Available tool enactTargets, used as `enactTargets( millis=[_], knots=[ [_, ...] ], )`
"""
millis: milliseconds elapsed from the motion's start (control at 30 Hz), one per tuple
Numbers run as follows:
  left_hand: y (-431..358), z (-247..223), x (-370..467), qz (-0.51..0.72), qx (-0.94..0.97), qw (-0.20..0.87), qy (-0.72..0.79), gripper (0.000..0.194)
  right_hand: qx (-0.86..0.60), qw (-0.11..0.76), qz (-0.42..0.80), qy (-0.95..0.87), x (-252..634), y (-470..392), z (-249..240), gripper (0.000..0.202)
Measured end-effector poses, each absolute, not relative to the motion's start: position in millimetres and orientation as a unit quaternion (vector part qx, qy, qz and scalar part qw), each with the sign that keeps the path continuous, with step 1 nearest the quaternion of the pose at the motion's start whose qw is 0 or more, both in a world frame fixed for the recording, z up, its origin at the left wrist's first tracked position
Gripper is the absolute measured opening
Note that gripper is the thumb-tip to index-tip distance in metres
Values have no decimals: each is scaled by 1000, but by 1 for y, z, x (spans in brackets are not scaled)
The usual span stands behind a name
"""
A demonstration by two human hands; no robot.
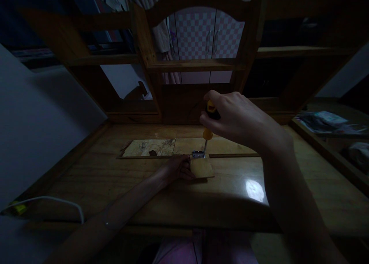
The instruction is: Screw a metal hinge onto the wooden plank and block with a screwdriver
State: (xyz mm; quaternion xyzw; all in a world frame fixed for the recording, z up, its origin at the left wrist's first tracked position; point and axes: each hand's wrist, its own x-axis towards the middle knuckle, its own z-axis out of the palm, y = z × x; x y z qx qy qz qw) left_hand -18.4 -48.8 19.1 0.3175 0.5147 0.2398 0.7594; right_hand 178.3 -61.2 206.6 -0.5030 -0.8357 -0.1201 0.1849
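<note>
A yellow and black screwdriver (208, 134) stands nearly upright, its handle gripped from above by my right hand (230, 112). The metal tip meets the right end of a small metal hinge (198, 154). That hinge lies at the far edge of a small wooden piece (201, 167). Fingers of my left hand (182, 167) press against the left side of the wooden piece, steadying it on the wooden desk (138, 194). Behind the hinge runs a long wooden strip (219, 146), with a torn, stained pale section (150, 147) at its left.
A wooden shelf frame (196, 66) rises along the desk's back. A white cable (52, 198) curves at the lower left near a yellow object (20, 208). Plastic-wrapped items (331, 118) lie at the right, beyond a raised wooden edge.
</note>
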Motion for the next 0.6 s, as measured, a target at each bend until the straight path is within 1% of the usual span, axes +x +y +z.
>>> enactTargets(
  millis=[400, 500, 600],
  knots=[
    [-48, 18, -19, 236, 326, 765, 502, 19, -496, 173, -137, -840, 179, -62, 207, 33],
    [-48, 20, -21, 227, 322, 774, 496, 23, -505, 163, -147, -835, 179, -64, 209, 32],
    [-48, 19, -21, 230, 336, 774, 485, 31, -514, 153, -148, -831, 179, -69, 212, 33]
  ],
)
